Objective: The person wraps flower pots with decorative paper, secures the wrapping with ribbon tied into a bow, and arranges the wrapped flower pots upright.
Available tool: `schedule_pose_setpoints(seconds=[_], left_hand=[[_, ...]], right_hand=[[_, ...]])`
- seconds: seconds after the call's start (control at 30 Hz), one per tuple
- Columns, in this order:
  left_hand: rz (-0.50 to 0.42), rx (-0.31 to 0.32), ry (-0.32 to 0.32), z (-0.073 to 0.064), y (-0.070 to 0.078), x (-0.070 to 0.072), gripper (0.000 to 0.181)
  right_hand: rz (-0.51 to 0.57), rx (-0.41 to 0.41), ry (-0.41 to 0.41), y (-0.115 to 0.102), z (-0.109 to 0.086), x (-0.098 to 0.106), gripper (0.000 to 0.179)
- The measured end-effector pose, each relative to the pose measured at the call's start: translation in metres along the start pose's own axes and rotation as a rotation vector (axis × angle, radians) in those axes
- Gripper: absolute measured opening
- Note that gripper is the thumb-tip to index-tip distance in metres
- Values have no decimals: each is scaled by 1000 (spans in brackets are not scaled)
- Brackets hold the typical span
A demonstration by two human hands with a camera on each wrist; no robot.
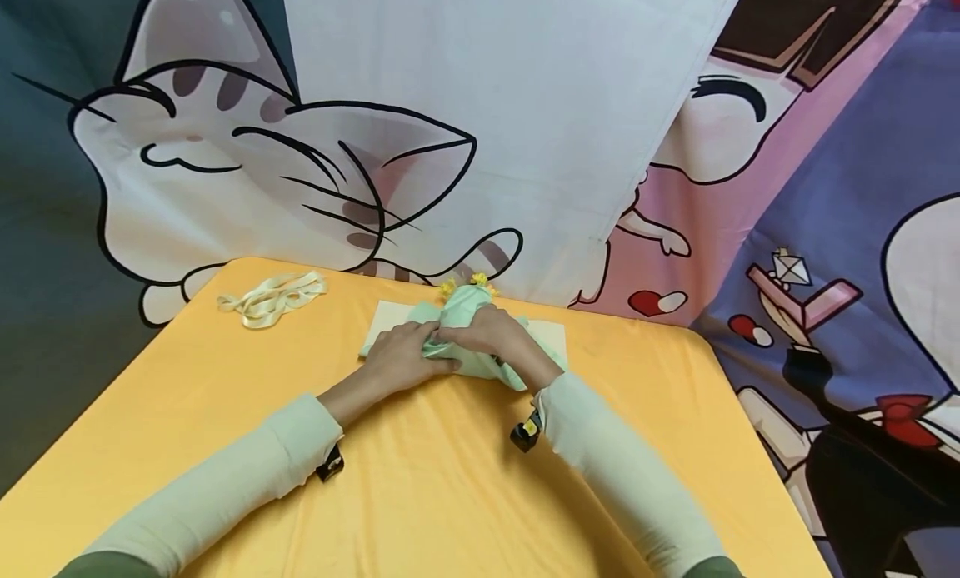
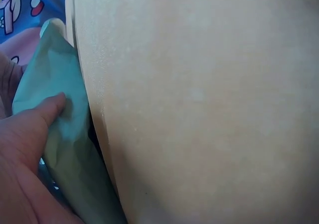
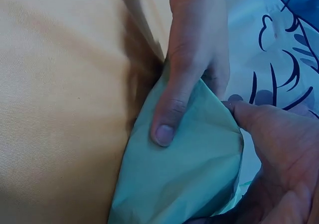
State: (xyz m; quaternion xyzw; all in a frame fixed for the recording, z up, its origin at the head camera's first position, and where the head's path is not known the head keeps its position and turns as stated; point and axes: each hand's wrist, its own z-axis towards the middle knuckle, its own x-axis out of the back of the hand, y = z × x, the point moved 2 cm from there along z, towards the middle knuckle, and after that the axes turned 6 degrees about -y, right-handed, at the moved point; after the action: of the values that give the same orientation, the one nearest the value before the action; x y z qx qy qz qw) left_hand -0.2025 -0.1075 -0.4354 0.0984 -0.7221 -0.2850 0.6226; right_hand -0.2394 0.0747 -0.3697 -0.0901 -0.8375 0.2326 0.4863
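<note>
Mint-green wrapping paper [image 1: 465, 361] is folded about small yellow flowers [image 1: 480, 279] that poke out at its far end. My left hand [image 1: 397, 357] grips the paper's left side. In the right wrist view its thumb [image 3: 169, 119] presses flat on the green sheet, with the other fingers behind. Across the top of the bundle, my right hand [image 1: 491, 332] pinches the paper's edge near the left fingers. A pale sheet [image 1: 552, 336] shows on both sides beneath the green paper. The flower stems are hidden inside the wrapping.
A loose heap of cream ribbon [image 1: 272, 299] lies at the back left of the yellow-covered table [image 1: 405, 495]. Behind the table hangs a cartoon-printed cloth [image 1: 540, 128]. Each wrist carries a small black camera [image 1: 525, 432].
</note>
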Motion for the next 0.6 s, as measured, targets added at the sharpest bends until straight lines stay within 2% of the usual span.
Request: schedule_pose_setpoints(seconds=[0.23, 0.33, 0.4, 0.47, 0.53, 0.6], left_hand=[[-35, -12, -25, 2, -2, 2, 97], [-58, -29, -72, 2, -4, 8, 107], [-110, -36, -124, 2, -9, 17, 115], [-221, -27, -185, 2, -16, 30, 116], [-305, 13, -202, 1, -24, 46, 103], [-310, 101, -178, -1, -33, 63, 82]], right_hand=[[-17, -24, 21, -3, 4, -2, 66], [25, -34, 17, -6, 5, -3, 57], [55, -50, 10, -8, 5, -3, 54], [73, -73, 0, -10, 4, -3, 53], [74, -92, -5, -11, 4, -3, 56], [57, -96, -2, -12, 5, -3, 57]])
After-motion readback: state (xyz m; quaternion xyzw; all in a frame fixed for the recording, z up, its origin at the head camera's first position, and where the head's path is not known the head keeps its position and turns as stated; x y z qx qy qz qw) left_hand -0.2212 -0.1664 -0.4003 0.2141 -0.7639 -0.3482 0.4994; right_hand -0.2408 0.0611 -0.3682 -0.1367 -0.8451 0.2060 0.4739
